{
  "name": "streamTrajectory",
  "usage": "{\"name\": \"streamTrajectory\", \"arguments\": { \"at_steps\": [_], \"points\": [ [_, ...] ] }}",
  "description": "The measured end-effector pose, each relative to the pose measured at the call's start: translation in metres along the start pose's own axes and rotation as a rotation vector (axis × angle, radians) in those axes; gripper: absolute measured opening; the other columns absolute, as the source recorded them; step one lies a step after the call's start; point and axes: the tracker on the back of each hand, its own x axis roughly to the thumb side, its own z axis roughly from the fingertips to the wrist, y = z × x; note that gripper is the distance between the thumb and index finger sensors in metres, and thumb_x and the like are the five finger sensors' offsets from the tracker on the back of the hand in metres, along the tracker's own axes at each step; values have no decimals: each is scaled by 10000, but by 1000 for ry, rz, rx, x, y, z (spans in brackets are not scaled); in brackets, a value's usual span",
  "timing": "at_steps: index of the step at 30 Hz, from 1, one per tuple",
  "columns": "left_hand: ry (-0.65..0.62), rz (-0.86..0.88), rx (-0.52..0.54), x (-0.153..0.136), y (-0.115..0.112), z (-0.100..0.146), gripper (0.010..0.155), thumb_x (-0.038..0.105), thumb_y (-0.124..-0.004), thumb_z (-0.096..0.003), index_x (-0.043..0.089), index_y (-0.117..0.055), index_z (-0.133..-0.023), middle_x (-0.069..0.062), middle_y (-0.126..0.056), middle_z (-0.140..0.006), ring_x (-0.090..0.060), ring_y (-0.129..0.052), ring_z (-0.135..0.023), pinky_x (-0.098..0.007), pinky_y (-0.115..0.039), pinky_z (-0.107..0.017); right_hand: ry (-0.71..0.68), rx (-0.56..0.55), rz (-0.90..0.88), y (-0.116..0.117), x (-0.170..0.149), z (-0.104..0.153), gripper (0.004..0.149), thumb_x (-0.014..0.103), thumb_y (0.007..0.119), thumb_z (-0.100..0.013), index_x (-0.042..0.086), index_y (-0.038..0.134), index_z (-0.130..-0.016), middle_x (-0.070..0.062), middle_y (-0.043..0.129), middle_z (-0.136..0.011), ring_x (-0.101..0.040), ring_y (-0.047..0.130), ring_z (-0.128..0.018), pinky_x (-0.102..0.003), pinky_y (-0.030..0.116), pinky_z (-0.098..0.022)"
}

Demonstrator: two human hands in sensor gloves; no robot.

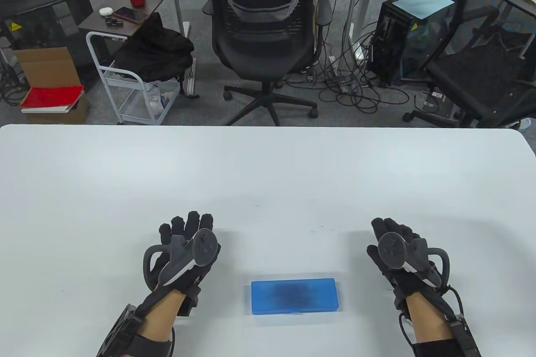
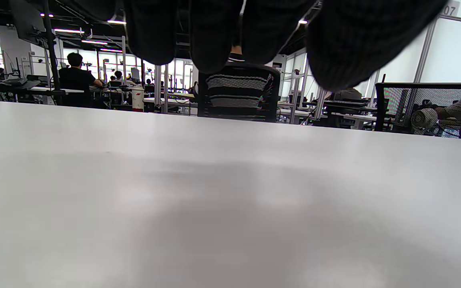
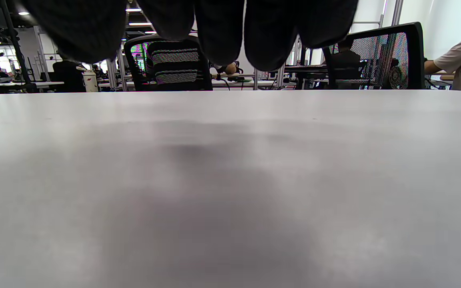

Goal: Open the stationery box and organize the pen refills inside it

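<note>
Right now your 2 hands hold nothing: left hand (image 1: 184, 248) and right hand (image 1: 398, 248) rest flat, fingers relaxed, flanking the closed blue stationery box (image 1: 294, 296) near the table's (image 1: 268, 173) near edge, likely ready to open it.

White table (image 1: 268, 173), grey carpet floor (image 1: 197, 110) beyond. Black mesh office chair (image 1: 263, 30) behind it, white trolley (image 1: 125, 85) left, PC tower (image 1: 402, 39) right. Ceiling strip lights (image 2: 94, 41) on.
</note>
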Motion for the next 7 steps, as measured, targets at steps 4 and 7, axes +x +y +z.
{"name": "streamTrajectory", "arguments": {
  "at_steps": [4, 7],
  "points": [
    [-14, -16, -8, 2, -4, 0, 746, 539, -710, -578, 246, -454, -1215, -117, -475, -1294, -528, -547, -1152, -719, -399, -818, -4, 3, -12, 0, 1, 1, 745, 527, 743, -522, 240, 521, -1172, -158, 623, -1232, -467, 702, -1069, -622, 598, -775],
    [-19, -19, -11, 2, -5, 0, 748, 539, -709, -579, 241, -452, -1215, -116, -478, -1292, -526, -552, -1151, -720, -403, -815, -15, 6, -15, -1, 4, 2, 740, 525, 744, -521, 238, 529, -1169, -158, 635, -1225, -465, 708, -1065, -620, 603, -773]
  ]
}}
